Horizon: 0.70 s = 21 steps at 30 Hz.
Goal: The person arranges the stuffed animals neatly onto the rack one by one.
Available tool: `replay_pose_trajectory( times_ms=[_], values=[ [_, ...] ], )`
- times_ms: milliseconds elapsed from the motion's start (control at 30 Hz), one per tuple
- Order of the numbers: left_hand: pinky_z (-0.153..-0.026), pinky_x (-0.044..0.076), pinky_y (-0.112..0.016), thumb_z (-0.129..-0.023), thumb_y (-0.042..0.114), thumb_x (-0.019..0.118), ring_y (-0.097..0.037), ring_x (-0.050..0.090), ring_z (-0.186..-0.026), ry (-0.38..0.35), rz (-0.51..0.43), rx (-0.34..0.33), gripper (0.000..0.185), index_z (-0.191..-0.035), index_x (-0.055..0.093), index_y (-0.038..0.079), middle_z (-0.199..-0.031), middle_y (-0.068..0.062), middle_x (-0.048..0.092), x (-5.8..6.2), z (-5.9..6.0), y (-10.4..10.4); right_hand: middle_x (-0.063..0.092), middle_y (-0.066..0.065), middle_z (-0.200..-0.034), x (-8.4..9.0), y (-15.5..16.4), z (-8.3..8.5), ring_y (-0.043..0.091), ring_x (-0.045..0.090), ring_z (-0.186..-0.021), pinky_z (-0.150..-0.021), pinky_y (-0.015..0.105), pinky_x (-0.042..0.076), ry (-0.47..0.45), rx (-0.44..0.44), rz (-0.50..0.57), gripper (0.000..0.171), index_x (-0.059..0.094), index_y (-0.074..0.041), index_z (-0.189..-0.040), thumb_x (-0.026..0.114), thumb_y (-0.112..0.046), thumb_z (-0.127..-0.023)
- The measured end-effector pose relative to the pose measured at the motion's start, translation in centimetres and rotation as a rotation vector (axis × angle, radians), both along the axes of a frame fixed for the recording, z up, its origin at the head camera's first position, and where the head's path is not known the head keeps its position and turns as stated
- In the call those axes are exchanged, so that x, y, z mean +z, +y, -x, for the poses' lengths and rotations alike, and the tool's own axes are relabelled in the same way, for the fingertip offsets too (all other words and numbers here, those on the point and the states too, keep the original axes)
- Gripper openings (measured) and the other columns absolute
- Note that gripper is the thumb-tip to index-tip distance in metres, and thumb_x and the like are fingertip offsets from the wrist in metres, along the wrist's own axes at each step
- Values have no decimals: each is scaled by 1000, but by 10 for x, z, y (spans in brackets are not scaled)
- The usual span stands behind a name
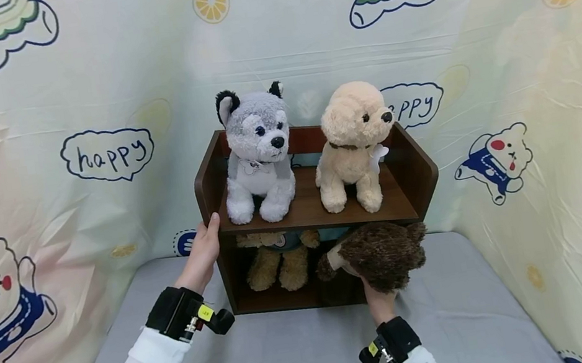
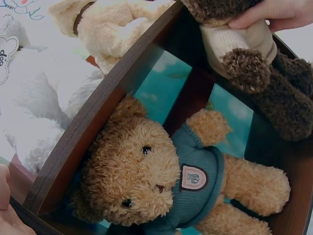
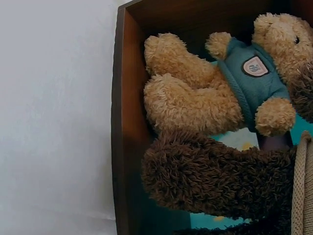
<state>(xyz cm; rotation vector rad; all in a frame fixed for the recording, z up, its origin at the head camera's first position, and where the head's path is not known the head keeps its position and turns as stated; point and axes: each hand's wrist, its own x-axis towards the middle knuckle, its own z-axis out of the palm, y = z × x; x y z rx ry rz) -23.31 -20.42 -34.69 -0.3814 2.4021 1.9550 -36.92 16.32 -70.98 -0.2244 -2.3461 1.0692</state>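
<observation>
Four soft toys sit about one wooden shelf (image 1: 414, 172) on the grey bench (image 1: 294, 356). Two are on the top board: a grey husky (image 1: 255, 149) and a cream puppy (image 1: 353, 144). One tan bear (image 2: 161, 181) in a teal jumper sits in the lower compartment. The right hand (image 1: 379, 300) grips the fourth, a dark brown plush (image 1: 383, 252), at the lower compartment's opening, just right of the bear. The left hand (image 1: 203, 254) rests on the shelf's left side wall, thumb against its front edge, fingers fairly straight.
</observation>
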Motion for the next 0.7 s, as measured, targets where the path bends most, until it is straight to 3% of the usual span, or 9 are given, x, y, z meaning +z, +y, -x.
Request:
replay_pose_trajectory(
  times_ms=[67, 133, 167, 200, 267, 400, 500, 600, 700],
  values=[
    [-108, 2, -51, -95, 54, 19, -36, -9, -136, -3, 4, 3, 79, -141, -17, 1, -149, -20, -16, 0, 0, 0, 44, 8, -128, -26, 4, 16, 27, 35, -122, -96, 57, 25, -10, -1, -29, 72, 46, -19, -128, 60, -64, -74],
    [-108, 3, -52, -95, 53, 19, -36, -9, -136, -1, 3, 3, 79, -141, -17, 1, -149, -21, -15, 0, 0, 0, 47, 8, -125, -28, 1, 18, 26, 39, -119, -96, 52, 29, 29, -16, -47, 68, 49, -17, -125, 64, -59, -73],
    [-108, 3, -52, -95, 53, 19, -36, -9, -136, 0, 3, 3, 79, -142, -16, 1, -149, -21, -15, 0, 0, 0, 47, 9, -126, -21, -2, 13, 26, 39, -120, -97, 51, 30, 26, -8, -45, 68, 49, -16, -126, 66, -56, -74],
    [-108, 3, -52, -95, 53, 19, -36, -8, -136, 1, 2, 3, 78, -142, -16, 0, -149, -21, -14, 0, 0, 0, 48, 11, -124, 4, -10, -4, 27, 41, -118, -96, 50, 32, 28, -12, -37, 65, 50, -14, -124, 66, -54, -75],
    [-108, 3, -52, -95, 53, 19, -36, -8, -136, 2, 2, 3, 78, -142, -15, 1, -149, -21, -13, 0, 0, 0, 50, 10, -119, 28, -20, -20, 22, 43, -115, -97, 40, 32, 84, -32, -37, 59, 53, -13, -120, 68, -48, -75],
    [-109, 4, -52, -95, 53, 19, -36, -7, -136, 3, -4, 5, 78, -143, -15, 2, -149, -20, -12, 0, 0, -1, 51, 7, -113, 48, -30, -29, 18, 46, -109, -91, 33, 37, 125, -28, -105, 52, 53, -12, -114, 68, -47, -77],
    [-108, 3, -52, -95, 53, 19, -36, -7, -136, 2, -8, 3, 77, -143, -14, 2, -150, -20, -12, 0, 0, -1, 49, 5, -114, 34, -31, -18, 20, 46, -107, -86, 40, 38, 140, -30, -167, 53, 51, -16, -117, 61, -52, -80],
    [-108, 3, -52, -95, 54, 19, -35, -8, -136, -5, -10, -3, 78, -142, -16, 3, -149, -19, -13, 1, 0, -1, 46, 3, -123, 13, -29, -3, 20, 42, -114, -93, 47, 33, 170, -43, -172, 57, 44, -24, -129, 51, -58, -84],
    [-109, 2, -51, -94, 55, 18, -34, -10, -136, -11, -13, -6, 78, -142, -18, 4, -149, -17, -16, 1, 0, -1, 43, 3, -128, 8, -30, 2, 20, 37, -120, -102, 46, 26, 170, -67, -169, 60, 40, -25, -133, 50, -58, -84]
  ],
)
